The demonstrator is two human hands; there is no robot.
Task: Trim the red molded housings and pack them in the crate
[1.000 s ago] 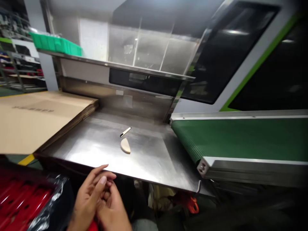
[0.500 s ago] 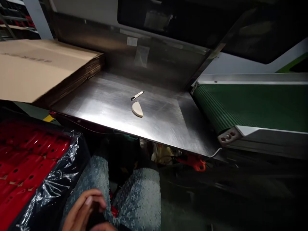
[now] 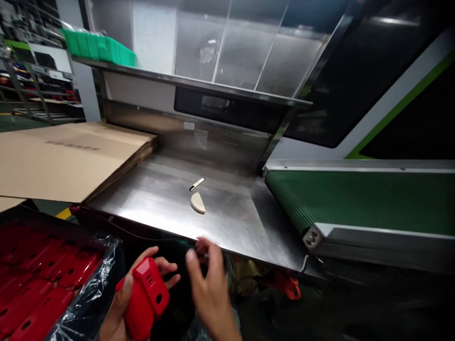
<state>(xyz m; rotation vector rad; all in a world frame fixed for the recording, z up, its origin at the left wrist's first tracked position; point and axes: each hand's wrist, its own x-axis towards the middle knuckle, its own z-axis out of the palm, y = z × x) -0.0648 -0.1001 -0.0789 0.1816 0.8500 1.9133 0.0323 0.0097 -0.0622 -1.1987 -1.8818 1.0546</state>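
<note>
At the far left, more red parts [image 3: 39,289] are seen lying in a plastic-lined bin [image 3: 87,303], just beside which one red plastic housing [image 3: 145,296] is gripped in the left hand [image 3: 119,308], thumb across its front and fingers curled behind, below the front edge of the steel table [image 3: 159,208]. To its right the right hand [image 3: 209,289] is held with fingers loosely spread, pinching nothing, just beside the housing. The housing would best be kept steady in the left hand and taken by its edges, clear of the small knife [image 3: 196,184] and tan half-round piece [image 3: 198,203] lying on the table, with the green conveyor belt [image 3: 362,199] further right.
</note>
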